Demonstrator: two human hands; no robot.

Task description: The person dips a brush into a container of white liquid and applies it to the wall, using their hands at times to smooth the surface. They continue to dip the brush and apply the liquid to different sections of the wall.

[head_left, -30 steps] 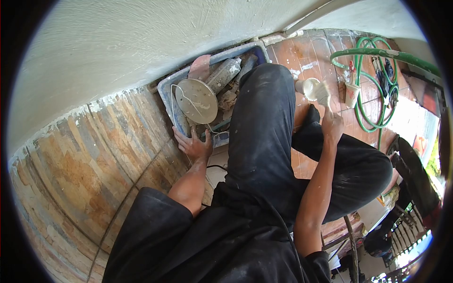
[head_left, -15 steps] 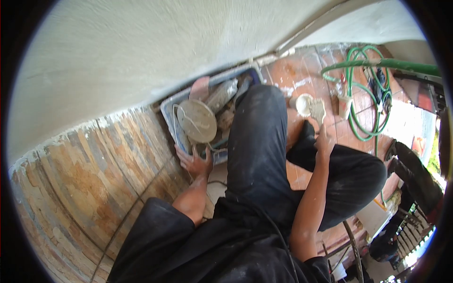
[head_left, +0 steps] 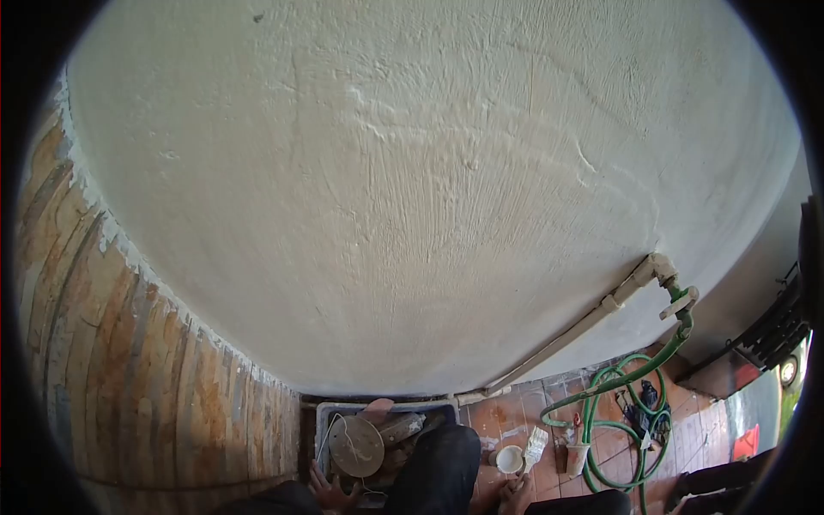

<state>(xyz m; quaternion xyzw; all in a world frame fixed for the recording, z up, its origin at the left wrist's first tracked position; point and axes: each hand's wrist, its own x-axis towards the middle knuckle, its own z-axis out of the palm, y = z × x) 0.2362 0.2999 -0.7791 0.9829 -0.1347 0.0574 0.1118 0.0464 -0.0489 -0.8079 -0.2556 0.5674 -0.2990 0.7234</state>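
My right hand (head_left: 515, 496), at the bottom edge of the view, is closed round the handle of a paintbrush (head_left: 536, 445) with its broad, whitish bristles pointing up. Just left of the bristles, a small white pot (head_left: 509, 460) stands on the tiles. My left hand (head_left: 331, 494) rests with fingers spread at the near left corner of a grey plastic tub (head_left: 323, 422). Inside the tub lies a round, grey-beige lid or bucket (head_left: 356, 447) with a thin wire or cord by it, among other dirty items partly hidden by my knee (head_left: 442, 468).
A pale, brush-marked wall (head_left: 412, 215) fills most of the view. Stone cladding (head_left: 163, 378) lies left. A green hose (head_left: 592, 455) coils on the red tiles beside a stained cup (head_left: 577, 459), joined to a tap (head_left: 680, 303) and pipe (head_left: 575, 335). Another person's dark-clothed leg (head_left: 730, 477) shows at right.
My view has tilted up from my lap to the wall, so my hands and the tub now sit at the bottom edge. The right hand still holds the paintbrush beside the pot.
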